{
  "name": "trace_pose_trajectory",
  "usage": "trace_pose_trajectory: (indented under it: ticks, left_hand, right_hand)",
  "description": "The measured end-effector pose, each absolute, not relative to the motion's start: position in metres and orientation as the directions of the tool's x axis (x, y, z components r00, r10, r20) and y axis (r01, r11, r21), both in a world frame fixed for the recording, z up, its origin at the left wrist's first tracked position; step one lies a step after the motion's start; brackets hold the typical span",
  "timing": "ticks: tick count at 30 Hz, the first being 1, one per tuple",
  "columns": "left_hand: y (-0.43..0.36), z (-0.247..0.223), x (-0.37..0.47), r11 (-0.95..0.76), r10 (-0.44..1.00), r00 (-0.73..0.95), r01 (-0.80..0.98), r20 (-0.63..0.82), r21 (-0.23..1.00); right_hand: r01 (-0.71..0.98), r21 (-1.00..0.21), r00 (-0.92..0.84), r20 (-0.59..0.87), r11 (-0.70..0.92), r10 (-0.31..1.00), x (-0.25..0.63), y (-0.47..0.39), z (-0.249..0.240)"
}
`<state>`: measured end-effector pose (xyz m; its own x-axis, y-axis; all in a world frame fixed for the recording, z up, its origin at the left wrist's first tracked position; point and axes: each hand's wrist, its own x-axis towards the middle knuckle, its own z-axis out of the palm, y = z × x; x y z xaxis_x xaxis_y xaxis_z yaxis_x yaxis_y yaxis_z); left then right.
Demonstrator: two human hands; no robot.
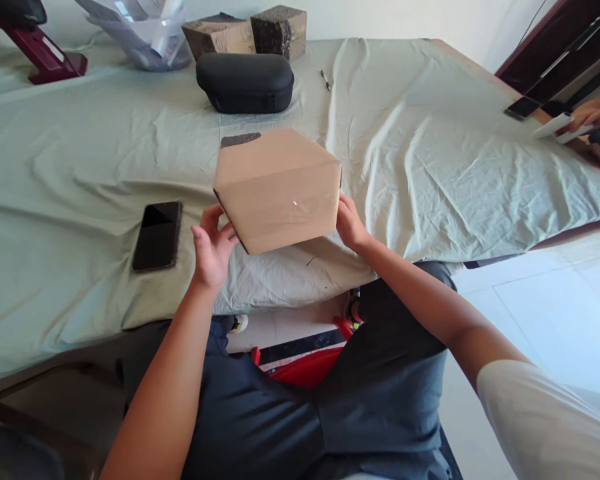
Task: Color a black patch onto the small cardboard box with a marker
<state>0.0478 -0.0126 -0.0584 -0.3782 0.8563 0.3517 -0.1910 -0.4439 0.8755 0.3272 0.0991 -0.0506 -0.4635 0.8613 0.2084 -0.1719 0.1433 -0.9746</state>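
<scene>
I hold a plain brown cardboard box (pixel 279 190) between my two hands, tipped so one corner points down toward the near edge of the tabletop (pixel 80 160), which is draped in a pale green sheet. My left hand (pixel 211 247) is open, palm up, fingers spread, cupping the box's lower left edge from beneath. My right hand (pixel 350 223) presses flat against the box's right side, fingers hidden behind it (so I cannot tell how far they wrap). Neither hand is clenched; the box is braced between them. The box's faces that I can see are bare: no label, print or brand, only a small glint of light on the front face.

Left of the box, just beside my left hand, a black phone (pixel 158 235) lies face up, screen dark. Beyond the box sits a black zip case (pixel 245 83), and behind that two rough brown blocks (pixel 247 33), whose surface marks are too blurred to read. Right of the case lies a small pen (pixel 325 80). Far right of the box, another person's hand (pixel 587 120) holds something white.
</scene>
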Motion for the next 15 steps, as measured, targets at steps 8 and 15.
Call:
trace_pose_trajectory:
  ticks: [8,15]
  left_hand:
    - [-0.014,-0.071,0.049,-0.414,0.872,-0.307,-0.048,0.381,0.909]
    - [-0.015,-0.079,0.035,-0.51,0.796,-0.227,0.247,0.561,0.824]
  right_hand:
    - [-0.187,-0.973,-0.555,0.221,0.138,0.802,0.329,0.095,-0.047]
    - [-0.3,-0.935,-0.728,0.353,0.19,0.588,0.332,0.101,-0.048]
